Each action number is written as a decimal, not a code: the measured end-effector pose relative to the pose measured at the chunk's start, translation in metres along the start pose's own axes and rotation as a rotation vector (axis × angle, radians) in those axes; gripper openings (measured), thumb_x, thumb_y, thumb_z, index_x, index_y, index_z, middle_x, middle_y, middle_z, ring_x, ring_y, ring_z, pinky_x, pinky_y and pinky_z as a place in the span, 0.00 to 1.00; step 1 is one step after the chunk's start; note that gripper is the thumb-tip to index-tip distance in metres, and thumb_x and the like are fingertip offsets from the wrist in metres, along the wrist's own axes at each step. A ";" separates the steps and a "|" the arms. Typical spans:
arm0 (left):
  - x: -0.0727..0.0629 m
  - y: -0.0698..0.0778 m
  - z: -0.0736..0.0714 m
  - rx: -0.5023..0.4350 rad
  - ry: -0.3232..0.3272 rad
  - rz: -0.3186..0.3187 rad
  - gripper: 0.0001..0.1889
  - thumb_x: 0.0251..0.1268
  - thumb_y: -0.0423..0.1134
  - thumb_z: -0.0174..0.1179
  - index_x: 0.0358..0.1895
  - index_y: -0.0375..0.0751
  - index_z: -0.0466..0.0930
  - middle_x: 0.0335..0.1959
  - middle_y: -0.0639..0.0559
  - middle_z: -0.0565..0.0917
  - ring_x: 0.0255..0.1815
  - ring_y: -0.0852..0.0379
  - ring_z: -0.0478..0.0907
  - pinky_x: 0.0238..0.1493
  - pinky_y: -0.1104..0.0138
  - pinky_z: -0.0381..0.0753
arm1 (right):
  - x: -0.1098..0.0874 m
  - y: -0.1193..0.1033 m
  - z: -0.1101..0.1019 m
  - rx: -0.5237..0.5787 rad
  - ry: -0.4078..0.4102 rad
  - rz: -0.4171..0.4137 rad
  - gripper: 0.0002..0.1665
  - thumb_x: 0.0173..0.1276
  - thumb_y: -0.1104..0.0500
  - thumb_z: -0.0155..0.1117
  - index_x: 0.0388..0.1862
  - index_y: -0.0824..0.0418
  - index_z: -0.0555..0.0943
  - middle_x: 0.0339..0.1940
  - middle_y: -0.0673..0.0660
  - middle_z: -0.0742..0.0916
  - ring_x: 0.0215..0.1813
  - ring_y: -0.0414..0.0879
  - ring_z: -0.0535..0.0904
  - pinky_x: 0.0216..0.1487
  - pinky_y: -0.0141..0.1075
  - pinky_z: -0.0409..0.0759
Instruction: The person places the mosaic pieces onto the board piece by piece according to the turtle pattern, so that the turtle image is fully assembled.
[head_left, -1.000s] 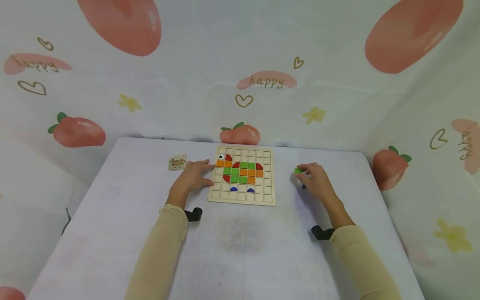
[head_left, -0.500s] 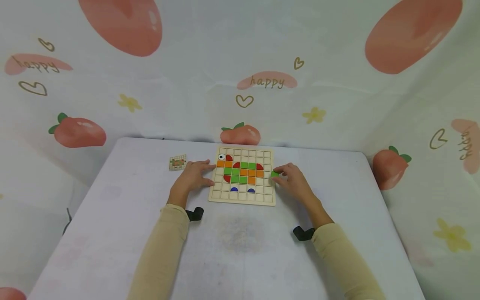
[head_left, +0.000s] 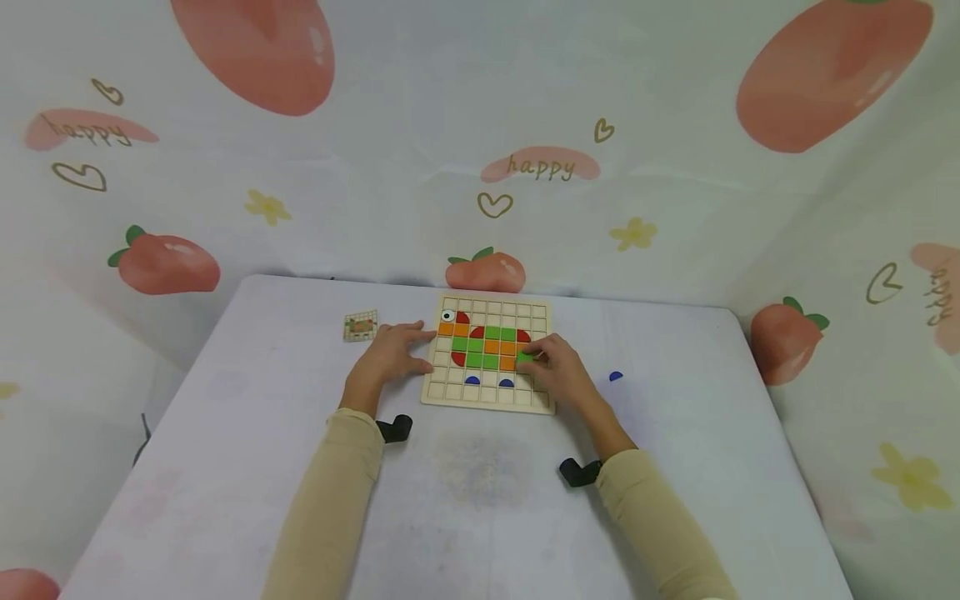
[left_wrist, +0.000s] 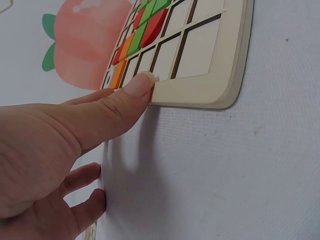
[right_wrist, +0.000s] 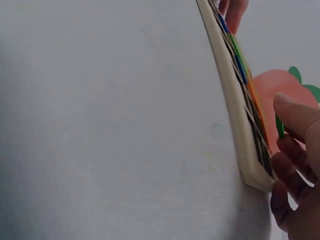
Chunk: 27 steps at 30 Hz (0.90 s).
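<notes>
A wooden grid board (head_left: 438,392) lies flat on the table with red, orange, green and blue tiles and a white eye tile in its cells. My right hand (head_left: 562,371), over the board's right part, pinches a green tile (right_wrist: 279,125) between thumb and fingers. In the head view this tile sits right of an orange tile in the lower green row. At the board's left edge my left hand (head_left: 384,358) rests with extended fingers; its thumb (left_wrist: 135,86) touches the rim in the left wrist view.
A loose blue half-round tile (head_left: 616,377) lies on the table right of the board. A small patterned card (head_left: 361,326) is beyond the left hand. Behind the white-covered table (head_left: 480,533) hangs a printed cloth (head_left: 405,183).
My right hand has carried the green tile leftward from the table's right side to over the board, uncovering the blue half-round tile. My left hand has stayed at the board's edge.
</notes>
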<state>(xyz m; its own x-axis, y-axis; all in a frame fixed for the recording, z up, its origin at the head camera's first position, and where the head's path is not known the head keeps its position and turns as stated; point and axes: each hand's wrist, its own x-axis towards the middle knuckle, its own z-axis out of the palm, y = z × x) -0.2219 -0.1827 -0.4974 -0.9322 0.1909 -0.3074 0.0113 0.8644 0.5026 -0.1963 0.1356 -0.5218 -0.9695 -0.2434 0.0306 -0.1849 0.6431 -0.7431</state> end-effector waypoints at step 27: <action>0.000 0.001 -0.001 0.013 -0.011 0.014 0.38 0.60 0.46 0.74 0.75 0.53 0.71 0.83 0.50 0.61 0.79 0.38 0.57 0.79 0.43 0.62 | -0.001 0.005 0.004 -0.037 -0.003 0.027 0.16 0.67 0.54 0.74 0.51 0.58 0.86 0.47 0.56 0.83 0.47 0.49 0.78 0.53 0.42 0.81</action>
<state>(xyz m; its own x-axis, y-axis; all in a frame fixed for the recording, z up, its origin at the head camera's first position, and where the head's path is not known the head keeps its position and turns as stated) -0.2220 -0.1826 -0.4965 -0.9280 0.2082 -0.3089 0.0294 0.8675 0.4966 -0.1956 0.1367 -0.5281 -0.9737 -0.2276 0.0091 -0.1647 0.6761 -0.7181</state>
